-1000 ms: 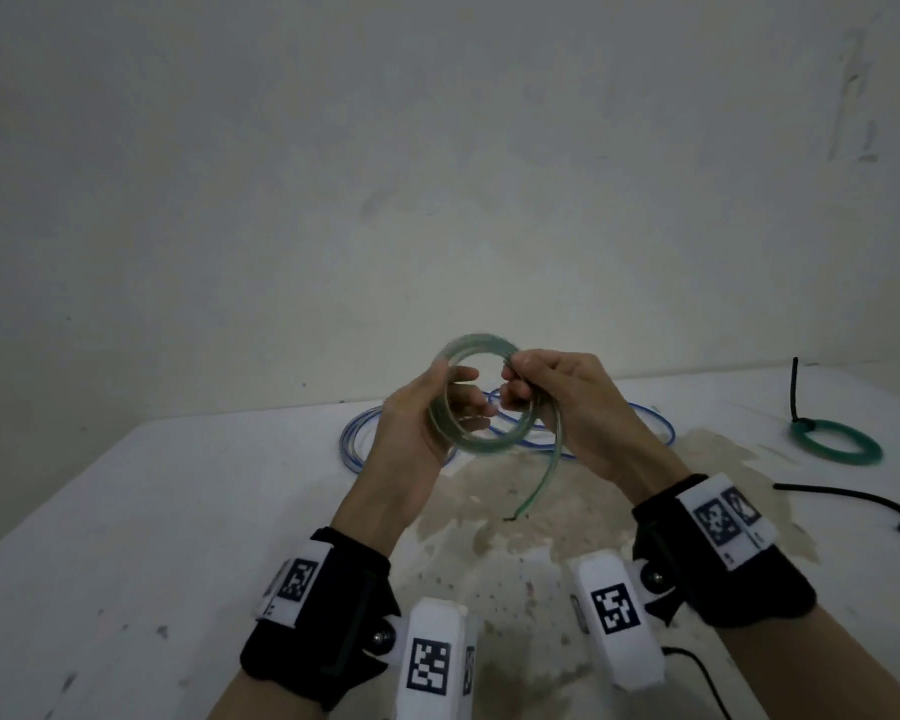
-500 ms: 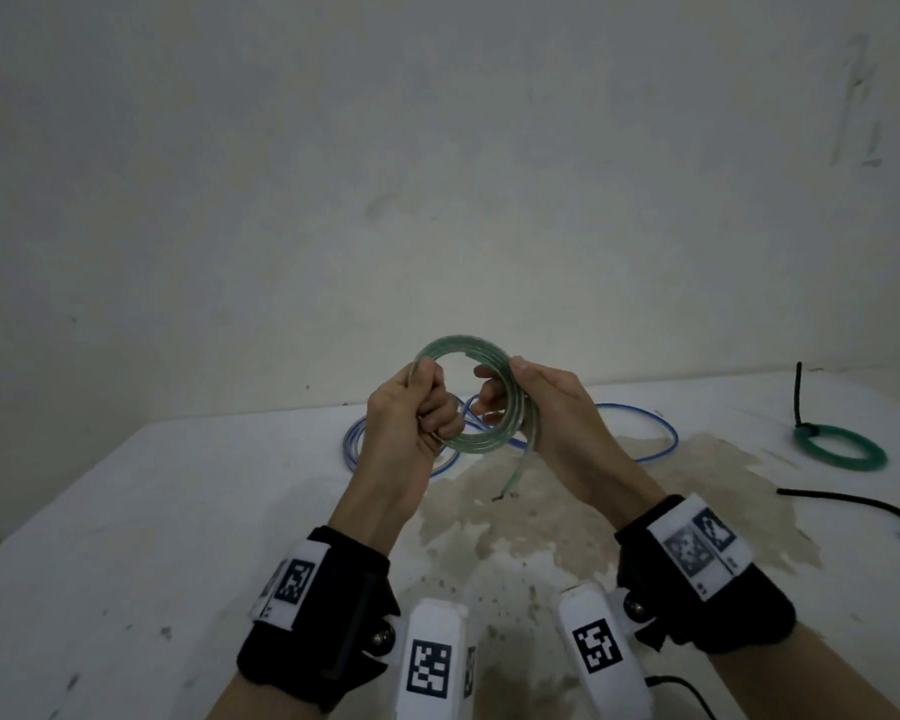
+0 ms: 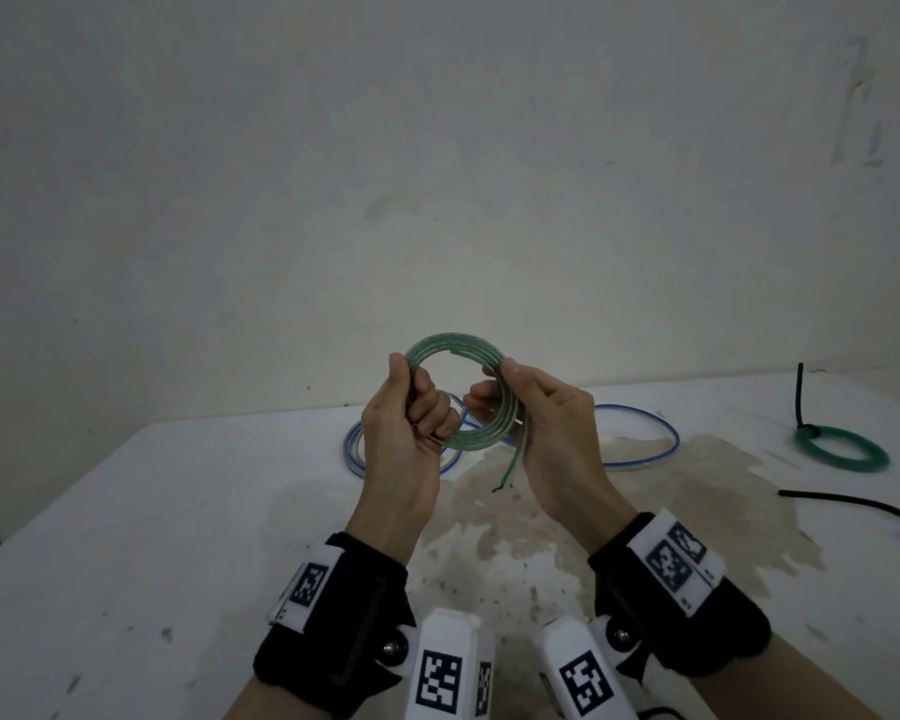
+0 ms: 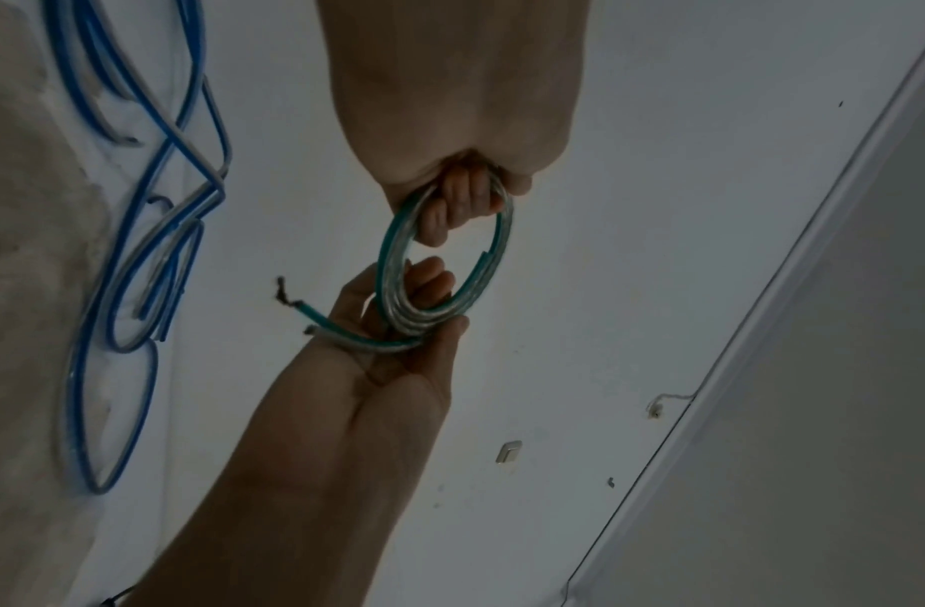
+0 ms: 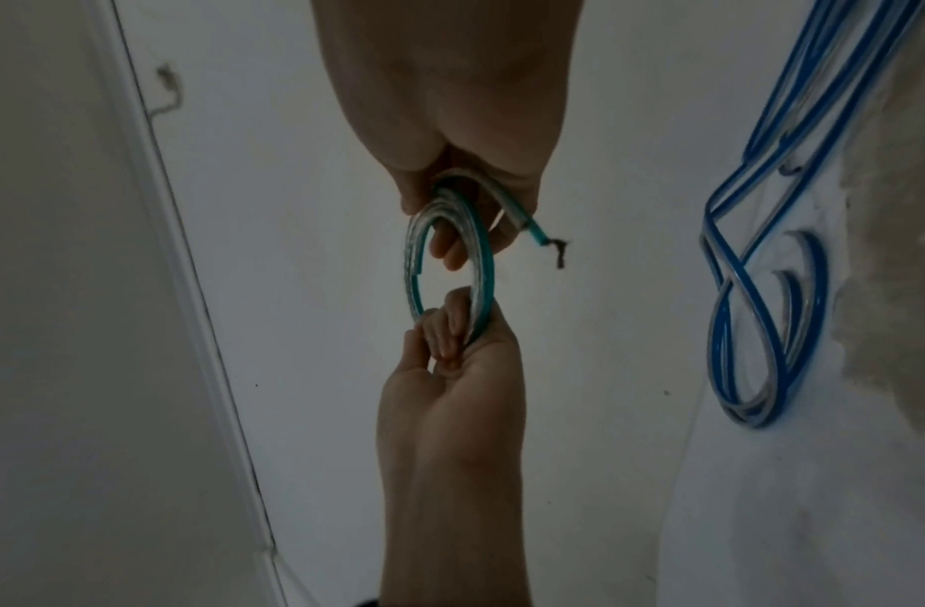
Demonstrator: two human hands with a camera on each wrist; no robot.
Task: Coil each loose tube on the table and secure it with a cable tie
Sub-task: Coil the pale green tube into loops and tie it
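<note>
Compared to a second ago, both hands are sitting a bit higher and the dangling tail of the green coil (image 3: 455, 392) is looking shorter, with the right thumb now up on the coil's rim at about 2 o'clock instead of the fingers bunching at the top. The left hand (image 3: 401, 433) is gripping the coil's 9 o'clock side, fingers curling through the ring and thumb pressing on the outside. The right hand (image 3: 552, 433) is pinching the 3 o'clock side, fingers poking through the loop and thumb on top. The coil is being held upright in the air above the table (image 3: 152, 537), a few turns of clear tube with a green stripe, and its loose end (image 3: 505, 475) is hanging down from around 5 o'clock, right beside the right palm, with a dark frayed tip. In the left wrist view that end (image 4: 314, 316) is sticking out past the right hand's fingers (image 4: 428, 283). Behind the hands, at roughly 12 o'clock on the table, a blue tube (image 3: 640, 433) is lying in loose uncoiled loops. Way off at 3 o'clock a green coil (image 3: 848, 449) is lying flat with a black tie (image 3: 800, 397) sticking up from it, and another black tie (image 3: 853, 504) is lying loose nearer me. A brownish stain (image 3: 567, 511) is spreading across the middle of the table.
</note>
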